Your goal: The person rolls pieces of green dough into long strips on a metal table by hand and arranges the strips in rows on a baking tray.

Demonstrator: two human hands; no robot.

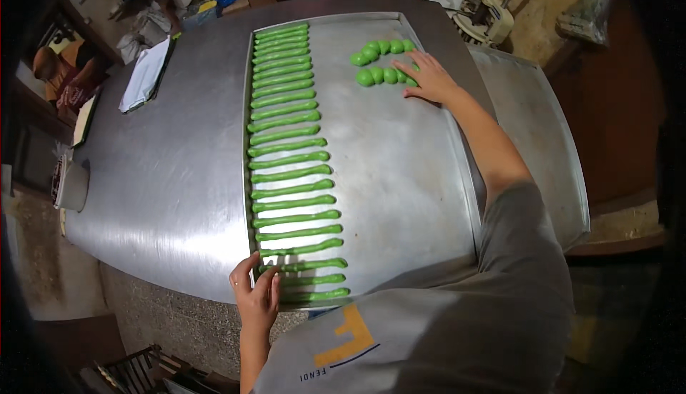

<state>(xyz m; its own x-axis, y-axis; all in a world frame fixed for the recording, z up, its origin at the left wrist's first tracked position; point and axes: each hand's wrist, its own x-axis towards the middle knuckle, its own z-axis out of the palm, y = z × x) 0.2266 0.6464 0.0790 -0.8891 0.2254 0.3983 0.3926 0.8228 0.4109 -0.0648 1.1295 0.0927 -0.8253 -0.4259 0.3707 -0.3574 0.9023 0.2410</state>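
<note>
A long row of bright green dough strips (291, 156) lies side by side along the left part of a metal tray (400, 179). Toward the tray's far right are two short rows of green dough balls, an upper row (384, 47) and a lower row (377, 76). My right hand (432, 81) reaches over the right end of these rows with its fingers spread, partly covering the last balls. Down at the near left edge of the tray, my left hand (257, 295) hovers by the nearest strips, fingers apart; whether it touches one I cannot tell.
The tray rests on a steel table (171, 172). Another metal tray (532, 136) is at the right. White sheets (145, 76) and a white bucket (73, 185) stand on the left. A cream-coloured machine (486, 11) is at the far right; another person (68, 76) is at far left.
</note>
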